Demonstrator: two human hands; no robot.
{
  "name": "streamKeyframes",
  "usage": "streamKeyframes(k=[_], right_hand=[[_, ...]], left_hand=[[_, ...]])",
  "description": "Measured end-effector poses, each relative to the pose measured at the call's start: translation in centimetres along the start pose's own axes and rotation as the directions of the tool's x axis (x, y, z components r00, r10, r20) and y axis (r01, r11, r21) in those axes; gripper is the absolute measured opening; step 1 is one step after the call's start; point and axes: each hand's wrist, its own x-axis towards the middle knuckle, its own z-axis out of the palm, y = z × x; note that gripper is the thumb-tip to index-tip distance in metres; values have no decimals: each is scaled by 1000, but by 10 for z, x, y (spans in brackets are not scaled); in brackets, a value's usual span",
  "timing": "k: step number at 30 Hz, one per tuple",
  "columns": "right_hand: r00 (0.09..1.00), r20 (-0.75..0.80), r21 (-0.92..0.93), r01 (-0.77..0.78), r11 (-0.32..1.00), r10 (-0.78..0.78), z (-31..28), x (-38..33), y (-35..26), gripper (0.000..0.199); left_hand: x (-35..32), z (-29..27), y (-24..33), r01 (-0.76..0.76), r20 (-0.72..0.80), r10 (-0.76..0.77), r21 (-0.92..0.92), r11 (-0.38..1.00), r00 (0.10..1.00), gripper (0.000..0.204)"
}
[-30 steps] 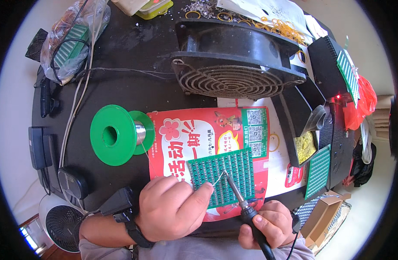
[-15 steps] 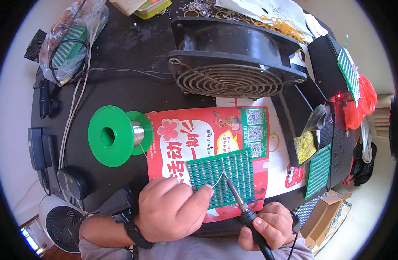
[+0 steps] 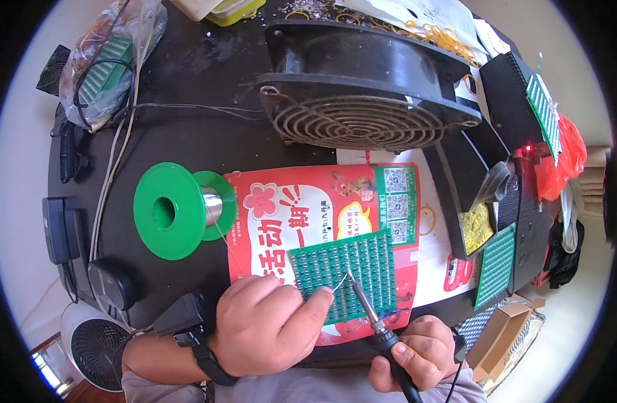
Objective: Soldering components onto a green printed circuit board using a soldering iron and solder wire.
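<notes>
A green circuit board panel (image 3: 362, 252) with rows of small parts lies on a red printed sheet (image 3: 255, 228). My left hand (image 3: 271, 326) is closed, pinching solder wire (image 3: 340, 281) whose end reaches onto the board's middle. In my right hand (image 3: 416, 352) is a soldering iron (image 3: 372, 312), gripped by its black handle. Its tip touches or nearly touches the board where the wire ends; the exact contact is too small to tell. The wire runs back to a green solder spool (image 3: 171, 211) standing left of the sheet.
A large black fan (image 3: 362, 87) stands behind the board. To the right are a black holder with a yellow sponge (image 3: 476, 228) and another green board (image 3: 497, 265). Cables (image 3: 117, 154) and a plastic bag with boards (image 3: 110, 74) lie at left; rubber bands (image 3: 449, 41) lie at back.
The iron's tip and the solder wire's end have shifted very slightly toward me on the board. Both hands keep their grips.
</notes>
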Motion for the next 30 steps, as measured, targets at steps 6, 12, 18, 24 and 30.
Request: streamKeyframes(k=[6, 12, 18, 24, 30], right_hand=[[999, -20, -4, -31, 1000, 31, 2, -1, -3, 34], [999, -15, -4, -31, 1000, 31, 2, -2, -1, 33], [999, -31, -10, -27, 1000, 27, 3, -2, -2, 34], [1000, -21, -3, -21, 1000, 21, 1, -2, -3, 34], [1000, -5, -8, 11, 1000, -11, 0, -2, 1, 35]], left_hand=[[0, 0, 0, 6, 19, -6, -5, 1000, 1000, 31], [0, 1, 1, 4, 21, -4, 14, 1000, 1000, 30], [-1, -1, 1, 19, 65, -18, -11, 1000, 998, 29], [3, -2, 4, -8, 81, 6, 22, 1000, 997, 27], [8, -7, 9, 31, 185, -39, 50, 998, 982, 38]])
